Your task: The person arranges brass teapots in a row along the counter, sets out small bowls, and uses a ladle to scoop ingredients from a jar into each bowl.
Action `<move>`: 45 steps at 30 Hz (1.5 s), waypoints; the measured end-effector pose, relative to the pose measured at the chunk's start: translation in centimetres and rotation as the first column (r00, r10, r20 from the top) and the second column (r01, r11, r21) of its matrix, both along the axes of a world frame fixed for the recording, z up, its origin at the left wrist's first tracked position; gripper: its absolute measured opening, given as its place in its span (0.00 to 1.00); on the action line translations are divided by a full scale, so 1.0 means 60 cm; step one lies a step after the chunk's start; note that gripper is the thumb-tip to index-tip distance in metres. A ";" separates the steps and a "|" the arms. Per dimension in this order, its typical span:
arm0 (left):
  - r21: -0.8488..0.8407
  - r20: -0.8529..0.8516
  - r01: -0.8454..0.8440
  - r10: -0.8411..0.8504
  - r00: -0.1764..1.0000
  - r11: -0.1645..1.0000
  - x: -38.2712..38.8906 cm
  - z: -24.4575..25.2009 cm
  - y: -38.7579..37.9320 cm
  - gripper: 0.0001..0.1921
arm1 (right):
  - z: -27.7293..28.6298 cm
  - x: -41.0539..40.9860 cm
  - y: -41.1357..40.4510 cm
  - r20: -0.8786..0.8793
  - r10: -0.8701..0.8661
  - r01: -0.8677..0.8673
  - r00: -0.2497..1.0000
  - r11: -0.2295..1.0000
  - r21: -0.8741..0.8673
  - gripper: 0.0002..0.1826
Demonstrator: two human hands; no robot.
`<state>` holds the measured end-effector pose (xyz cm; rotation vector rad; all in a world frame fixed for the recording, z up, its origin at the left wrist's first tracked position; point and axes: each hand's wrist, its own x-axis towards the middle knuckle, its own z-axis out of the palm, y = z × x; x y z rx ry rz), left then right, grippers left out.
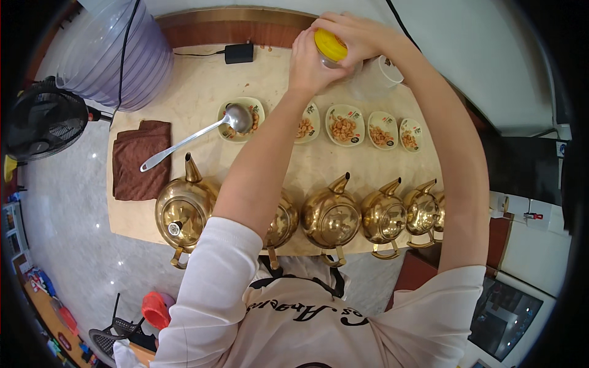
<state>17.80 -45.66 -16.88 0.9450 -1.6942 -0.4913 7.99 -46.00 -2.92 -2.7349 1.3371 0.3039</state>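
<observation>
At the far side of the table, a clear jar with a yellow lid (330,44) is held between both hands. My left hand (309,62) wraps the jar's left side and front. From above and the right, my right hand (361,37) grips around the lid. Just right of the jar stands a translucent plastic container (375,78), partly behind my right forearm. Nearer to me runs a row of small patterned dishes with peanuts, among them a dish (345,125) in the middle and a small dish (410,135) at the right. My left forearm covers part of one dish.
A steel ladle (184,142) lies across the left dish (241,119) and a folded brown cloth (140,161). Several brass teapots (331,218) line the near edge, spouts pointing away. A black power adapter (239,54) and stacked plastic buckets (119,55) sit farther back.
</observation>
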 end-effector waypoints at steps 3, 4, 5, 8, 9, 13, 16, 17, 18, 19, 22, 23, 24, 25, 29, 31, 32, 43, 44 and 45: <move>-0.011 0.005 -0.014 0.014 1.000 1.000 -0.001 -0.002 -0.001 0.45 | 0.001 -0.005 -0.002 0.010 0.101 -0.101 0.995 0.995 -0.025 0.33; 0.040 0.022 0.017 -0.018 1.000 0.999 -0.003 0.001 0.000 0.45 | 0.003 -0.009 -0.001 0.007 0.098 -0.098 0.995 0.995 -0.021 0.33; 0.091 0.037 0.046 -0.050 0.998 0.995 -0.005 0.005 0.002 0.46 | 0.006 -0.014 -0.001 -0.029 0.163 -0.164 0.986 0.986 -0.039 0.32; 0.062 0.030 0.028 -0.030 0.999 0.998 0.005 0.000 -0.001 0.45 | 0.009 0.007 0.006 -0.066 0.339 -0.345 0.938 0.928 -0.140 0.30; 0.063 0.026 0.030 -0.031 0.999 0.998 0.004 0.002 0.000 0.45 | 0.008 0.007 0.008 -0.081 0.426 -0.433 0.901 0.874 -0.219 0.29; 0.069 0.016 0.036 -0.037 0.999 0.997 0.002 0.003 0.004 0.46 | 0.007 0.007 -0.004 0.112 0.294 -0.267 0.949 0.941 -0.209 0.28; -0.006 0.012 0.003 -0.003 1.000 1.000 0.003 0.001 0.005 0.47 | -0.007 0.001 -0.008 0.196 0.079 -0.011 0.977 0.946 -0.325 0.30; -0.007 0.001 0.006 -0.006 1.000 1.000 0.003 0.001 0.005 0.48 | -0.013 0.000 -0.004 0.144 -0.145 0.168 0.979 0.972 -0.164 0.31; -0.007 0.000 0.006 -0.006 1.000 1.000 0.003 0.000 0.004 0.48 | -0.016 -0.001 -0.002 0.055 -0.353 0.354 0.934 0.935 -0.014 0.33; 0.000 -0.005 0.010 -0.010 1.000 1.000 0.003 -0.001 0.003 0.48 | -0.020 -0.005 -0.001 0.054 -0.353 0.354 0.934 0.935 -0.015 0.33; 0.008 -0.014 0.038 -0.038 0.999 0.999 -0.001 0.001 0.003 0.48 | -0.017 -0.019 -0.004 0.151 -0.242 0.255 0.959 0.964 -0.077 0.36; 0.008 -0.017 0.057 -0.057 0.998 0.998 -0.004 0.003 0.004 0.48 | -0.008 -0.027 -0.009 0.216 -0.164 0.191 0.963 0.975 -0.111 0.34; 0.008 -0.018 0.062 -0.062 0.998 0.998 -0.003 0.004 0.003 0.48 | 0.004 -0.028 -0.011 0.279 -0.080 0.125 0.957 0.981 -0.148 0.33; 0.024 0.000 0.060 -0.060 0.998 0.998 0.003 0.002 0.001 0.48 | 0.024 -0.016 -0.005 0.283 -0.079 0.125 0.956 0.981 -0.146 0.33; 0.049 0.057 0.020 -0.023 0.998 0.999 0.004 0.001 0.004 0.49 | 0.052 -0.015 0.044 0.597 -0.443 0.226 0.669 0.886 0.405 0.38; 0.035 0.144 0.005 -0.010 0.989 0.999 -0.003 -0.010 -0.011 0.49 | 0.024 -0.026 0.101 0.656 -0.686 -0.005 0.315 0.690 0.724 0.31; 0.027 0.241 -0.021 0.014 0.970 0.999 -0.003 -0.018 -0.018 0.50 | 0.005 -0.022 0.128 0.690 -0.714 -0.178 0.120 0.668 0.723 0.29; -0.329 0.190 -0.003 0.070 0.979 0.944 0.110 0.077 -0.027 0.28 | -0.135 -0.005 0.272 0.182 -0.979 -0.360 -0.090 0.203 0.911 0.31; -0.163 0.328 0.160 -0.100 0.939 0.974 0.146 0.086 -0.037 0.33 | -0.142 0.003 0.270 0.119 -0.993 -0.260 -0.025 0.122 0.958 0.31; 0.025 0.420 0.306 -0.288 0.861 0.952 0.171 0.096 -0.044 0.37 | -0.151 0.003 0.268 0.119 -0.993 -0.258 -0.023 0.121 0.958 0.31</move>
